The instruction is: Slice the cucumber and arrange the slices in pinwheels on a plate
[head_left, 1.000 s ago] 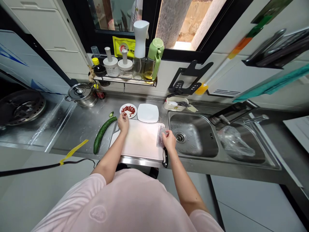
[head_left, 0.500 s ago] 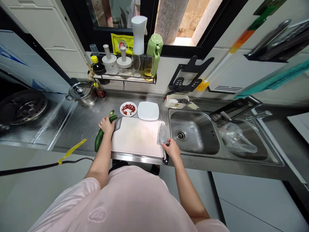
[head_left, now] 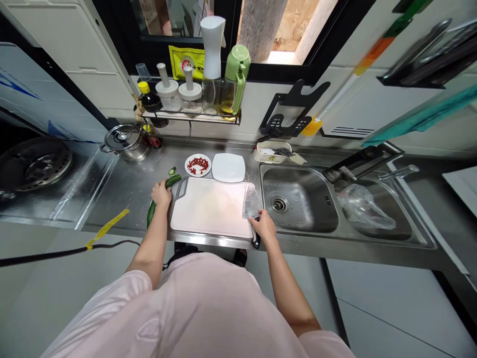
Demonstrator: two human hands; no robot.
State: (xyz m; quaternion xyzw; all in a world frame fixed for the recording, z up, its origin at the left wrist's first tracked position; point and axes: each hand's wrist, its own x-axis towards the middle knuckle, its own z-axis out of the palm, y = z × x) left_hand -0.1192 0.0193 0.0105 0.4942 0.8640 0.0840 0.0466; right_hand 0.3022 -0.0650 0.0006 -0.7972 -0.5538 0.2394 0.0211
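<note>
Fingers of the left hand (head_left: 161,194) are curled over the middle of a long green cucumber (head_left: 173,181), holding it on the steel bench (head_left: 112,199), with both ends showing past the hand. The cucumber lies just beside the left edge of a white cutting board (head_left: 208,209), its far end close to the board's far left corner and its near end toward the front edge of the bench. A small cut piece (head_left: 172,171) of something green sits just beyond that far end. Thumb and fingers of the right hand (head_left: 264,225) are drawn narrow at a knife (head_left: 250,203), where the broad blade meets the black handle (head_left: 256,242); whether they grip it or only touch it, I cannot tell. The blade lies along the right edge of the board, and the handle points toward the bench's front edge, at the board's near right corner. Beyond the board's far edge two white plates stand side by side: a round plate (head_left: 198,175) on the left bearing small red pieces (head_left: 197,164), and a squarish plate (head_left: 228,167) on the right. Right of the board a sink (head_left: 316,199) is let into the bench, with a cream-coloured box (head_left: 266,158) behind its far left corner. Toward the bench's back edge, on the left, stands a lidded steel pot (head_left: 128,146).
</note>
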